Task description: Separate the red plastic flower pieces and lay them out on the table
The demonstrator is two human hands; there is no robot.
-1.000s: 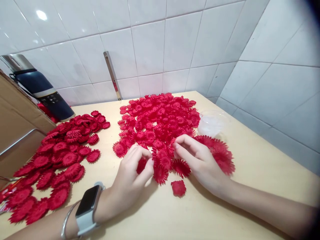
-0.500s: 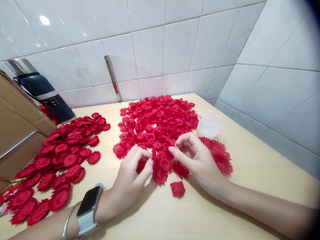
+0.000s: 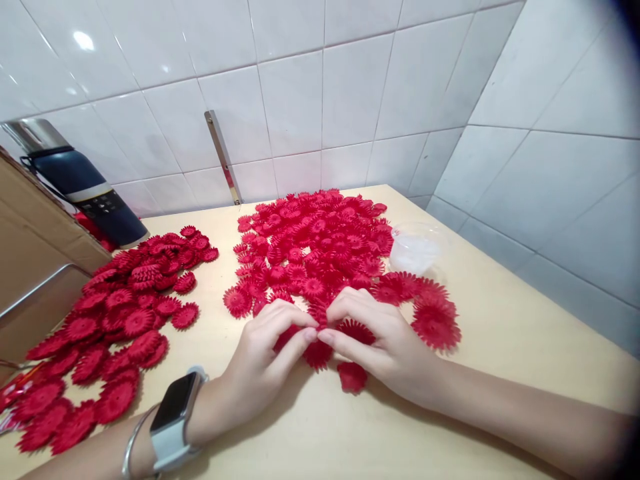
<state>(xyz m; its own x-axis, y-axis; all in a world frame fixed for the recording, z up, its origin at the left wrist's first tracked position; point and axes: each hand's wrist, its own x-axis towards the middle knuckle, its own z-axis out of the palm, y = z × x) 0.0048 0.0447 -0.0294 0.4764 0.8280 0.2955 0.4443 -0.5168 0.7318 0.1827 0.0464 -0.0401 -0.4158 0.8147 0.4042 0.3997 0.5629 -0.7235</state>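
Both hands meet over the middle of the table, in front of the large heap. My left hand (image 3: 273, 350) pinches a red paper-like flower (image 3: 318, 357) with a fringed edge between thumb and index finger. From the other side, my right hand (image 3: 383, 340) is closed on the same flower, thumb and fingertips nearly touching the left ones. The fingers hide much of this flower. Another fringed red flower (image 3: 357, 329) lies partly under my right hand. Just below is a small crumpled red piece (image 3: 352, 377). Larger fringed flowers (image 3: 435, 323) lie right of my right hand.
A large heap of red flowers (image 3: 320, 233) lies at the back, another pile (image 3: 120, 310) at the left. A clear bowl (image 3: 415, 250) with whitish contents stands at right. A dark blue flask (image 3: 95, 190) and cardboard box (image 3: 40, 233) stand left, against a tiled wall.
My right hand has moved left and slightly down, from apart to meeting my left hand at the flower. My left hand has shifted slightly right.
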